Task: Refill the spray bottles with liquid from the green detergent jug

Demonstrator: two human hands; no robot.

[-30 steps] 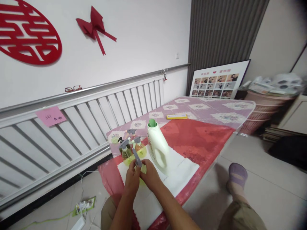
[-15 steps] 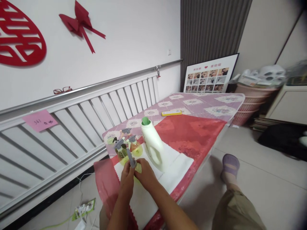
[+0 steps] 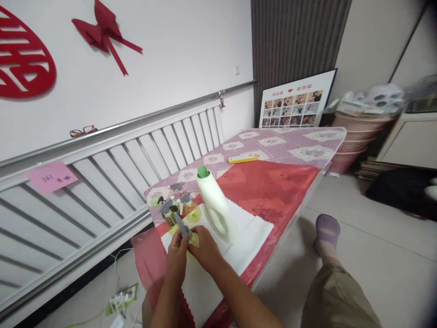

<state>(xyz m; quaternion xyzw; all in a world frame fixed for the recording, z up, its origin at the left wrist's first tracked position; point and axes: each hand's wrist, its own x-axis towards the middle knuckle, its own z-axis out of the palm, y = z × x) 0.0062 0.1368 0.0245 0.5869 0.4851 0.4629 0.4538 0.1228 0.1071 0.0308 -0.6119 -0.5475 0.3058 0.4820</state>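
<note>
Near the front of the table, a small spray bottle (image 3: 194,239) with a grey trigger head is held between both hands. My left hand (image 3: 177,248) is closed around its head and neck, while my right hand (image 3: 206,249) grips the pale yellow body from the other side. The fingers cover much of the bottle. Just beyond stand several more spray bottles, one with yellow liquid (image 3: 192,212) and a darker one (image 3: 169,218). A large pale green jug (image 3: 214,200) with a handle and a green piece in its mouth stands right of them on a white cloth (image 3: 254,224).
A red cloth (image 3: 273,182) covers part of the patterned purple tablecloth (image 3: 246,135). On it lies a flat yellow-and-white box (image 3: 242,158). A white radiator (image 3: 116,168) runs along the left side. Stacked pink baskets (image 3: 355,141) stand at the far right.
The view has shifted slightly, so the room sits a little further left and up. Both hands stay on the spray bottle, whose grey head now tilts more to the left.
</note>
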